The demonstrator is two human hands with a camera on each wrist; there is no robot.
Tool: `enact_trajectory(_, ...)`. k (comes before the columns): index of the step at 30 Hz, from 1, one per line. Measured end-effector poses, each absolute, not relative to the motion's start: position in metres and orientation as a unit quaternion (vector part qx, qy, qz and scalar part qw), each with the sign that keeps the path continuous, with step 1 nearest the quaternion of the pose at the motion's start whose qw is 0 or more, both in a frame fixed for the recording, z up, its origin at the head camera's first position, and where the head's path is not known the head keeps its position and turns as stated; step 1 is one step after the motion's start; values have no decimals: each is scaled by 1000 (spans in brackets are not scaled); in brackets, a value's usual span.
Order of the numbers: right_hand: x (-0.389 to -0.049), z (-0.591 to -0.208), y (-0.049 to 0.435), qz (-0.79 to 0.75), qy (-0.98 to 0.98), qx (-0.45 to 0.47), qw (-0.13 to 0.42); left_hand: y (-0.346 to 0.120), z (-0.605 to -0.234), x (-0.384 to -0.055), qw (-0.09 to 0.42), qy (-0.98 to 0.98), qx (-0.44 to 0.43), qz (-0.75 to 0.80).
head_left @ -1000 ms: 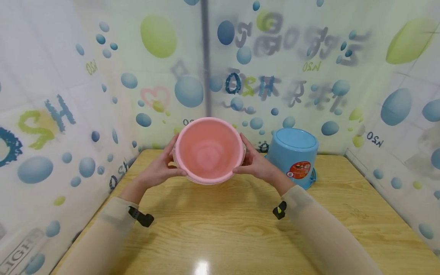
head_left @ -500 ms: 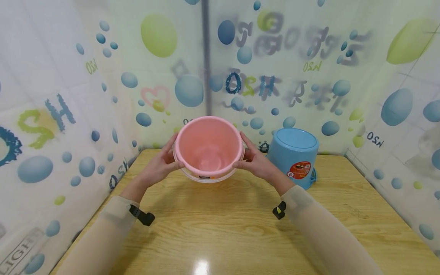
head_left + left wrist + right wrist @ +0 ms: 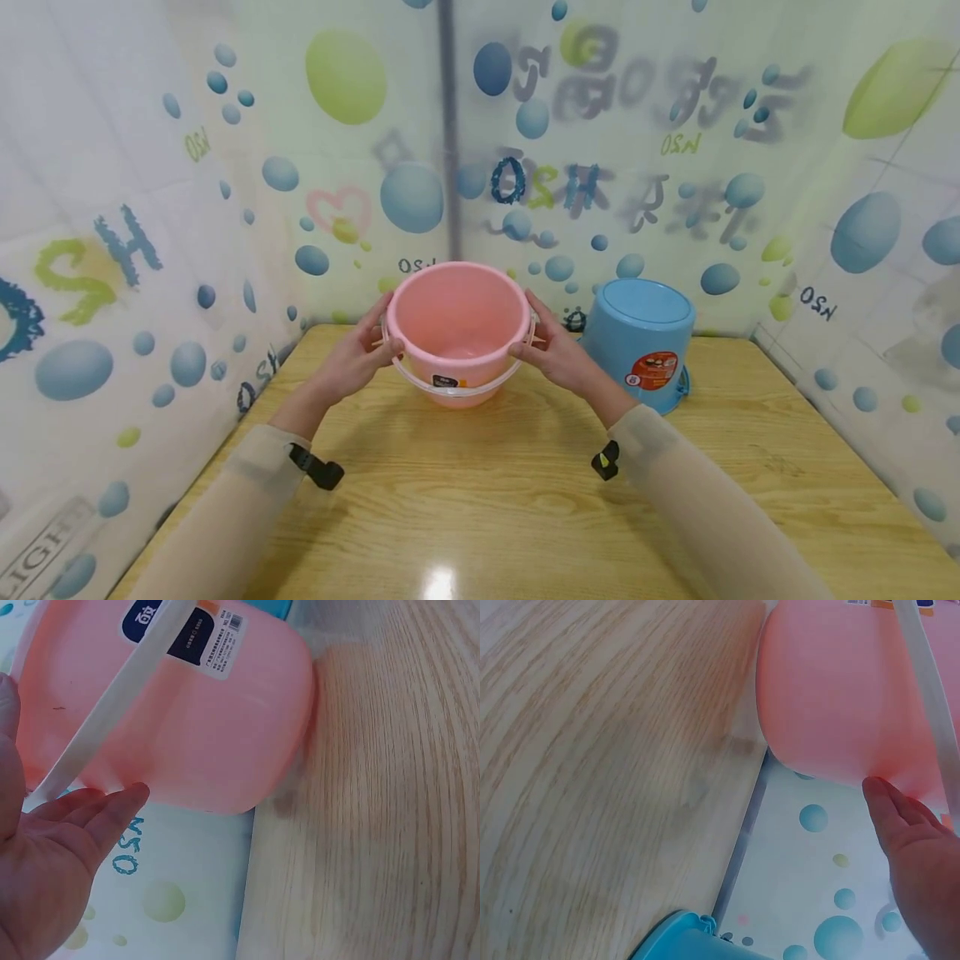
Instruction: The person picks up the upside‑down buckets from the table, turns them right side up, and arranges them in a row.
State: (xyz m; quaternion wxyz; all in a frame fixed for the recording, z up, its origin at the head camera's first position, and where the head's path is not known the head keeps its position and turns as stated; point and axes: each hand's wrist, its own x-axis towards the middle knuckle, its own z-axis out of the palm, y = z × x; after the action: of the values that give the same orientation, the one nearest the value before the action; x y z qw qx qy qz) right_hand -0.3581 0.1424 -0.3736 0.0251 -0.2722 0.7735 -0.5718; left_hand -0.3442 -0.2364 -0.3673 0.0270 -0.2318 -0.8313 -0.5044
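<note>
A pink bucket [image 3: 457, 333], its mouth tipped slightly toward me, is held between both hands at the back of the wooden table. My left hand [image 3: 357, 354] grips its left side, thumb at the rim and fingers along the outer wall. On the opposite side my right hand [image 3: 555, 346] holds it the same way. The white bail handle [image 3: 112, 705] hangs down across the bucket's front, over a dark label [image 3: 191, 636]. Whether the bucket's base touches the table is hard to tell.
A blue bucket [image 3: 637, 333] with a red sticker stands upside down just right of the right hand. The wooden table [image 3: 480, 492] extends toward me. Patterned curtains [image 3: 412, 133] enclose the back and both sides.
The pink bucket has tilted from its mouth facing me toward upright, bringing its front wall, label and handle into sight. Both hands keep their grip; the blue bucket stays put.
</note>
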Motion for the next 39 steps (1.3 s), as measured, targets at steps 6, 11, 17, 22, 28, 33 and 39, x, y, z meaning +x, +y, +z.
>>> enact_trajectory(6, -358, -374, 138, -564, 784, -259, 4, -236, -369, -349, 25, -827, -204, -523)
enact_trajectory(11, -357, -373, 135, -557, 792, -249, -3, -232, -372, -350, 21, -825, -177, -536)
enact_trajectory(17, -361, -371, 131, -564, 797, -217, -2, -227, -375, -354, 23, -821, -150, -550)
enact_trajectory(22, -364, -370, 127, -572, 797, -193, 4, -226, -377, -357, 23, -819, -130, -558)
enact_trajectory(28, -367, -369, 122, -586, 793, -166, 2, -227, -376, -361, 17, -815, -118, -567)
enact_trajectory(33, -376, -371, 119, -586, 795, -157, -7, -227, -376, -368, 20, -806, -121, -579)
enact_trajectory(39, -386, -374, 119, -586, 797, -145, -9, -226, -378, -377, 15, -805, -113, -582)
